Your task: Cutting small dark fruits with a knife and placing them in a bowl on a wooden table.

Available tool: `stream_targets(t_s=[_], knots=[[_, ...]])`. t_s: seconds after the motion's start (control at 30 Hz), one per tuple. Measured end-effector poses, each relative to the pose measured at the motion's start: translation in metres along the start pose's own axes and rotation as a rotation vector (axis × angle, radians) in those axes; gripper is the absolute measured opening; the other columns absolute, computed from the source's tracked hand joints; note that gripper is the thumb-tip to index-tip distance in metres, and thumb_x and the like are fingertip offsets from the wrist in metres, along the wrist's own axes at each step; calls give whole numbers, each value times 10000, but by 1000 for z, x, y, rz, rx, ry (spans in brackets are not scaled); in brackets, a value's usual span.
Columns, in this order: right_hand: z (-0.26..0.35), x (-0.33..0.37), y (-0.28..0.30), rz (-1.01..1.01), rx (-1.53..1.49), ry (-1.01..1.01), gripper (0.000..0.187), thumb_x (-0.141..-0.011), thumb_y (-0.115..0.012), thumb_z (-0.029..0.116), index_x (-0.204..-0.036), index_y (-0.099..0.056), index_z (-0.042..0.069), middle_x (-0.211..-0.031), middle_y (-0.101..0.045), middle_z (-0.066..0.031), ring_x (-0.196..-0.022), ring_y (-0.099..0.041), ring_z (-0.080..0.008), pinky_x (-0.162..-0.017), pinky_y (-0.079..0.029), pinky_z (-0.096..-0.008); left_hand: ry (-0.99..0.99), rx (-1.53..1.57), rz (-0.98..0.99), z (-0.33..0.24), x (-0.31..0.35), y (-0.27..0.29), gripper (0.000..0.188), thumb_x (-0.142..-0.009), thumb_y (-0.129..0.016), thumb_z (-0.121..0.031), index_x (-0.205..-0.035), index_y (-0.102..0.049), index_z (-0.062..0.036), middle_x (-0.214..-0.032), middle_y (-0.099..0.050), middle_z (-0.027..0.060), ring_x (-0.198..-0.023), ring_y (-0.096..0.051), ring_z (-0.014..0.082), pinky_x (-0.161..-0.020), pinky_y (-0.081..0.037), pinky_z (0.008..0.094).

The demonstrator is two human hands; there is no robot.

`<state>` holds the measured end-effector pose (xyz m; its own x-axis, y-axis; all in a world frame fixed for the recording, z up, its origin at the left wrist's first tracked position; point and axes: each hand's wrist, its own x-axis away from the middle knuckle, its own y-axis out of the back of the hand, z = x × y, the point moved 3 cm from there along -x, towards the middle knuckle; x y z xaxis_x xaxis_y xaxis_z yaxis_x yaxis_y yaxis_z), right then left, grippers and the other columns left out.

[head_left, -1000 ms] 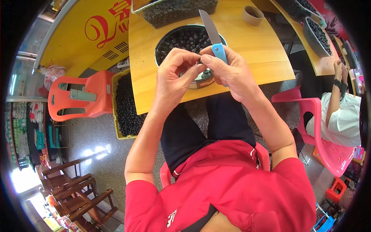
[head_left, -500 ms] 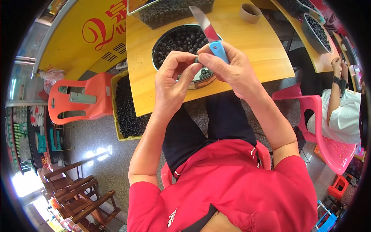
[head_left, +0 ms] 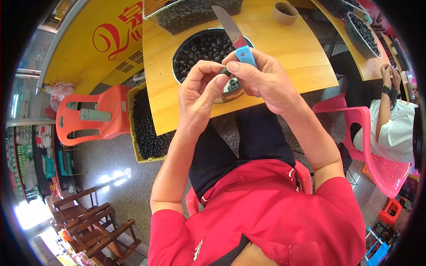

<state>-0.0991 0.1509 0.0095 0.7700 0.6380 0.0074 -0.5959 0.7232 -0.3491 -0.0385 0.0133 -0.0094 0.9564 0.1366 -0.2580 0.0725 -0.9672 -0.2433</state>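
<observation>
My left hand (head_left: 199, 88) is closed in a pinch around a small dark round piece (head_left: 225, 71), berry- or nut-like; its exact kind I cannot tell. Against the same piece rests the thumb of my right hand (head_left: 264, 77), whose fingers are wrapped round a knife (head_left: 230, 29) with a blue handle. The blade points up and away to the left, clear of the piece. Just beyond and below both hands stands a round metal-rimmed basin (head_left: 175, 62) holding many similar dark pieces. A few greenish ones lie at its near side, partly hidden by my hands.
A clear bin (head_left: 177, 20) of dark pieces and a brown cup-like ring (head_left: 285, 13) stand farther back on the wooden table (head_left: 306, 66). Left of it are a yellow crate (head_left: 141, 157) and an orange chair (head_left: 95, 113). Another person (head_left: 384, 128) sits at right by a pink chair (head_left: 377, 168).
The knife has tipped slightly to the left with my right hand. The dark piece shows more plainly between my fingertips. Both hands stay nearly in place.
</observation>
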Motion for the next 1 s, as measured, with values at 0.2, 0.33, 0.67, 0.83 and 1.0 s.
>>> stream_targets(t_s=[0.2, 0.33, 0.67, 0.83, 1.0], knots=[[-2, -2, 4, 6, 165, 170, 184, -912, -615, 195, -979, -619, 24, -799, -583, 12, -646, -510, -61, -551, -407, -213, 33, 86, -6, 5, 0, 0, 178, -910, -635, -126, -1040, -572, -23, -912, -551, -22, -751, -483, 42, -660, -396, 182], [6, 5, 8, -27, 836, 585, 121, -891, -613, 88, -947, -603, -18, -834, -626, -79, -774, -610, -173, -700, -484, -289, 21, 110, -30, 6, 0, 6, 186, -909, -638, -134, -1043, -572, -23, -902, -564, -10, -729, -490, 50, -657, -402, 189], [2, 8, 13, -13, 1137, 791, 152, -831, -659, 82, -948, -598, 6, -807, -605, -116, -676, -615, -280, -567, -487, -332, 17, 131, -6, 10, 0, 9, 182, -911, -622, -95, -1065, -568, -14, -888, -605, 43, -749, -576, 108, -689, -471, 237], [4, 7, 13, -9, 1143, 779, 151, -830, -654, 78, -959, -603, 18, -794, -598, -107, -671, -616, -277, -563, -487, -339, -16, 102, 2, 6, -2, 7, 180, -909, -622, -91, -1061, -567, -11, -866, -594, 37, -742, -576, 114, -684, -469, 242], [4, 6, 13, -34, 1176, 765, 152, -826, -643, 68, -968, -606, 27, -785, -587, -104, -666, -615, -277, -556, -485, -346, -48, 88, 20, 2, -3, 7, 166, -913, -617, -99, -1043, -569, -8, -844, -584, 41, -733, -575, 114, -681, -465, 239]])
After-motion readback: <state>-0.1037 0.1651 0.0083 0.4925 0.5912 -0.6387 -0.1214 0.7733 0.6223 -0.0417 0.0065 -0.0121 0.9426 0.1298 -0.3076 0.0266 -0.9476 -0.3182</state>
